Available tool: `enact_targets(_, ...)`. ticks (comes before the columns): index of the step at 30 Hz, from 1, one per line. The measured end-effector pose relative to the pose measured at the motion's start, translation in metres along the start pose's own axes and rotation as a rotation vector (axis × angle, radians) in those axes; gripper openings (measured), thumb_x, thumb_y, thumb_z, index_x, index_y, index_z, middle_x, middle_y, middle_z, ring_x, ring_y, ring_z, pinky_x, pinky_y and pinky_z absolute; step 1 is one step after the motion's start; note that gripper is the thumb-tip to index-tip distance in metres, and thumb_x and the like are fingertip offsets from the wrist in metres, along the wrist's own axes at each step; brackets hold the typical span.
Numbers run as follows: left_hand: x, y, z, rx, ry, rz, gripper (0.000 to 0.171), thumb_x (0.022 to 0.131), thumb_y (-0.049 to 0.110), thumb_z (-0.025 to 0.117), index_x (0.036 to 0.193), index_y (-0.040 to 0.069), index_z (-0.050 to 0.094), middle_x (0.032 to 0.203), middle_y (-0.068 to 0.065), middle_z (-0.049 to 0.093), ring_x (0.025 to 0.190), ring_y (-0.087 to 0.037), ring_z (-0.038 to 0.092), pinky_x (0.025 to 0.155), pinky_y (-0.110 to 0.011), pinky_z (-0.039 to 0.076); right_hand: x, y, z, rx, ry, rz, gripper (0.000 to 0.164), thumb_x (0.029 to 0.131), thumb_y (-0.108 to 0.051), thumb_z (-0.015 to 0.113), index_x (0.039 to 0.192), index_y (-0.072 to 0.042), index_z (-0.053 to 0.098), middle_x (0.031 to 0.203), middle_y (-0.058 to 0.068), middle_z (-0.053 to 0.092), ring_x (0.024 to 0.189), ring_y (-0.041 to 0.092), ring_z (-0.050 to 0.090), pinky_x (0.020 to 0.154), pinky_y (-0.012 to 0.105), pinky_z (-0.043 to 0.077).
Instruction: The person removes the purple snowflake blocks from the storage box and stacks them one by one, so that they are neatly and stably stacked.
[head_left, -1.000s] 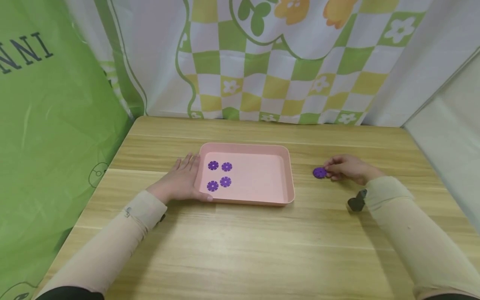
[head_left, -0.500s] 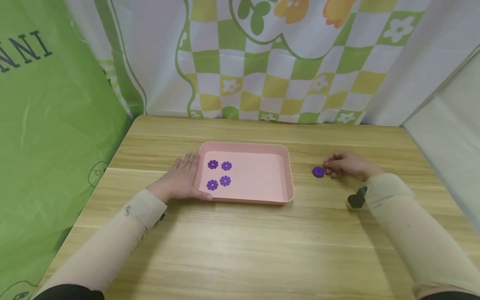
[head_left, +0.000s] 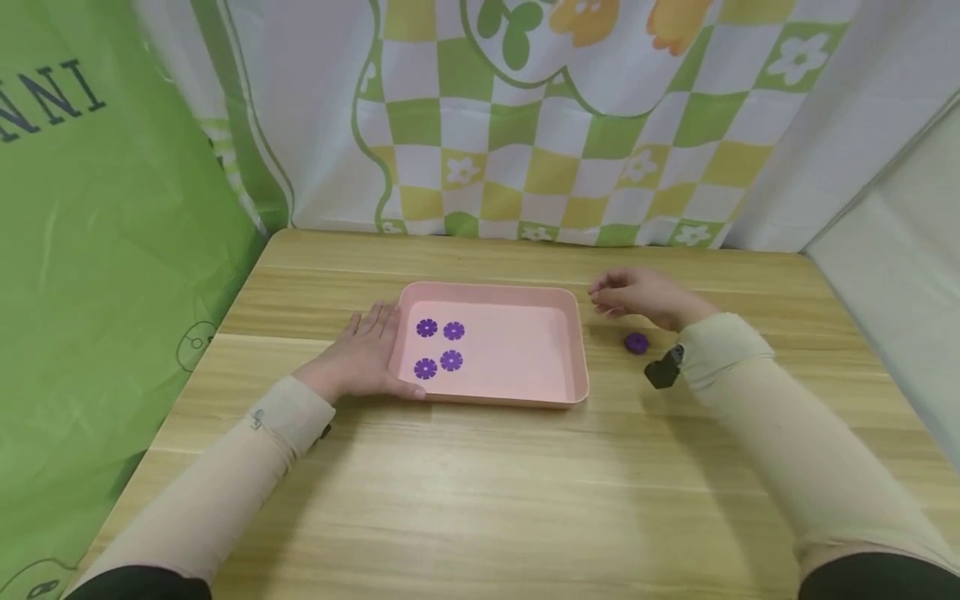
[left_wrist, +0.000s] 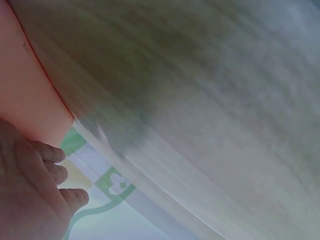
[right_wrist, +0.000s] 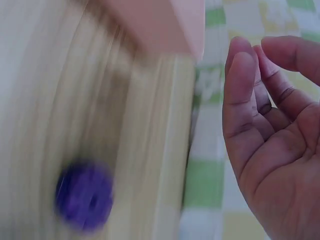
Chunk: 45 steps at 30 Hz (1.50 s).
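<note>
My left hand (head_left: pixel 365 357) lies flat with spread fingers against the left edge of a pink tray (head_left: pixel 517 398), its thumb along the front rim. Inside the tray's left half lie several purple notched discs (head_left: pixel 452 360), spaced apart. My right hand (head_left: pixel 637 296) is above the table just off the tray's right side, thumb tip and fingertips close together. No purple shows between its fingers in the right wrist view, but the far side of the fingertips is hidden. Below and right of that hand sits a thick purple disc or stack of discs (right_wrist: pixel 85 196), blurred.
The wooden table (head_left: pixel 480 492) reaches back to a checkered cloth (head_left: pixel 570 167). A green cloth (head_left: pixel 112 250) hangs at the left and a white one (head_left: pixel 900 275) at the right. A small black device (head_left: pixel 663 368) is on the right wrist.
My right hand has left the purple disc pile and moved left and back toward the tray. The pile stays where it was. My left hand and the tray keep their places.
</note>
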<state>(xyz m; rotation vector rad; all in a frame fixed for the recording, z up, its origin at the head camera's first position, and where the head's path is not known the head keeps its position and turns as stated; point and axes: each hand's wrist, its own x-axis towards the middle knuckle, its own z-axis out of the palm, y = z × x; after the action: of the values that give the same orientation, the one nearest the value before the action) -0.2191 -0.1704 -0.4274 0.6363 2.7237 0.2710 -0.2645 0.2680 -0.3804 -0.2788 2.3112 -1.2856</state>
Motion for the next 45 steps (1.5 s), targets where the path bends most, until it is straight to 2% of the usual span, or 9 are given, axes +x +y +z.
enact_targets(5,-0.002,0.001,-0.002,0.016,0.009,0.009,0.149,0.069,0.085,0.071,0.161,-0.008,0.0,0.169,-0.025,-0.004,0.156,-0.04,-0.007,0.123,-0.057,-0.006,0.016,-0.029,0.026,-0.01,-0.04,-0.039,0.028,0.106,-0.011,0.057,0.123,0.01,0.056,0.119,0.024,0.063,0.111,0.032,0.062,0.099,0.047,0.054)
enact_targets(9,-0.002,0.0,0.0,0.022,0.01,0.009,0.15,0.069,0.087,0.069,0.161,-0.008,-0.001,0.169,-0.025,-0.004,0.156,-0.04,-0.007,0.123,-0.057,-0.006,0.032,-0.046,0.046,-0.039,-0.082,-0.042,0.026,0.106,-0.011,0.057,0.122,0.01,0.057,0.116,0.024,0.064,0.111,0.036,0.062,0.1,0.05,0.053)
enact_targets(16,0.0,0.002,0.001,0.043,-0.004,0.008,0.15,0.069,0.088,0.068,0.162,-0.005,-0.004,0.17,-0.021,-0.007,0.156,-0.037,-0.009,0.123,-0.055,-0.008,0.059,-0.066,0.08,-0.156,-0.141,-0.03,0.031,0.104,-0.01,0.058,0.128,0.009,0.06,0.126,0.024,0.065,0.113,0.032,0.065,0.095,0.041,0.057)
enact_targets(21,-0.001,0.004,0.001,0.037,-0.004,0.002,0.149,0.069,0.087,0.069,0.162,-0.006,-0.002,0.17,-0.023,-0.005,0.156,-0.038,-0.008,0.123,-0.057,-0.008,0.078,-0.079,0.107,-0.283,-0.143,-0.036,0.032,0.101,-0.01,0.064,0.129,0.004,0.065,0.12,0.017,0.069,0.105,0.027,0.066,0.089,0.035,0.058)
enact_targets(29,-0.006,0.005,0.002,0.032,-0.021,-0.013,0.149,0.07,0.088,0.068,0.162,-0.004,-0.004,0.17,-0.022,-0.006,0.156,-0.036,-0.008,0.123,-0.056,-0.008,0.101,-0.087,0.144,-0.468,-0.143,-0.066,0.025,0.097,-0.006,0.066,0.121,0.0,0.069,0.115,0.013,0.07,0.104,0.025,0.064,0.093,0.034,0.054)
enact_targets(33,-0.009,0.004,0.005,0.026,-0.02,-0.002,0.148,0.07,0.087,0.069,0.161,-0.006,-0.002,0.169,-0.023,-0.005,0.156,-0.038,-0.007,0.123,-0.057,-0.007,0.104,-0.087,0.156,-0.53,-0.155,-0.078,0.027,0.095,-0.005,0.068,0.121,-0.002,0.069,0.116,0.011,0.069,0.104,0.024,0.064,0.093,0.034,0.055)
enact_targets(38,-0.01,0.003,0.005,0.022,-0.021,0.0,0.148,0.071,0.086,0.069,0.161,-0.007,-0.003,0.169,-0.025,-0.005,0.156,-0.039,-0.006,0.123,-0.056,-0.007,0.105,-0.089,0.163,-0.511,-0.169,-0.057,0.03,0.093,-0.004,0.071,0.123,-0.003,0.069,0.119,0.009,0.068,0.107,0.023,0.062,0.096,0.035,0.054)
enact_targets(42,-0.005,0.0,0.004,0.045,-0.005,0.004,0.148,0.072,0.086,0.068,0.161,-0.007,-0.004,0.169,-0.025,-0.006,0.156,-0.039,-0.006,0.123,-0.056,-0.006,0.113,-0.089,0.164,-0.508,-0.14,-0.015,0.032,0.092,-0.003,0.071,0.124,-0.005,0.07,0.122,0.009,0.066,0.112,0.025,0.06,0.102,0.041,0.051)
enact_targets(45,-0.002,-0.002,0.005,0.045,0.007,0.006,0.148,0.071,0.087,0.068,0.161,-0.007,-0.004,0.169,-0.024,-0.006,0.156,-0.039,-0.007,0.123,-0.057,-0.005,0.122,-0.085,0.167,-0.513,-0.104,0.026,0.027,0.091,-0.003,0.071,0.117,-0.008,0.072,0.118,0.007,0.066,0.11,0.025,0.06,0.1,0.043,0.051)
